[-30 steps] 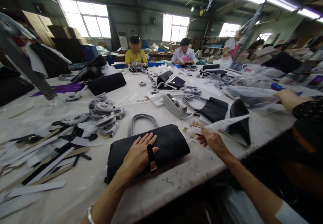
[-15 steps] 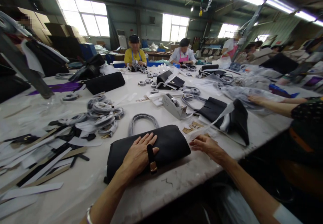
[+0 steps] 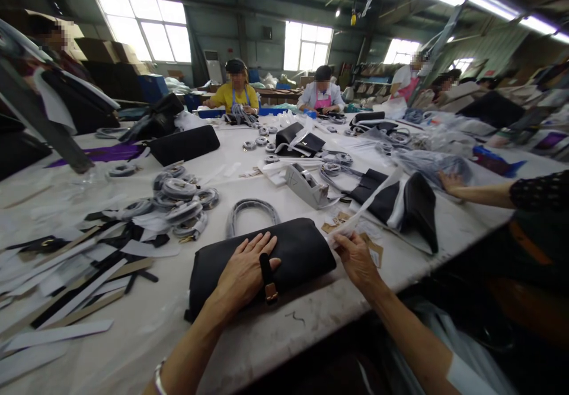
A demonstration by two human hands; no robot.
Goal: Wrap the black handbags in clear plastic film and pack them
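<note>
A black handbag [image 3: 293,247] lies near the table's front edge, its wrapped grey handle [image 3: 253,205] standing up behind it. My left hand [image 3: 249,267] rests flat on the bag with fingers stretched out, pressing rather than gripping. A short black strap with a gold buckle [image 3: 271,292] hangs over the front, beside my left thumb. At the bag's right end, my right hand [image 3: 358,258] pinches a thin white wrapping strip [image 3: 367,204]. That strip runs up toward a second black bag [image 3: 418,211] on the right.
Behind the bag stands a grey tape dispenser [image 3: 306,184]. Coiled wrapped straps [image 3: 180,196] are heaped to the left, with cut strips [image 3: 80,294] scattered nearer. A co-worker's hand [image 3: 453,182] is on clear plastic at right. Other people sit across the table [image 3: 213,365].
My right hand has moved slightly left and up, and its fingers have closed on the white strip. The left hand stays on the bag. The co-worker's arm on the right has shifted.
</note>
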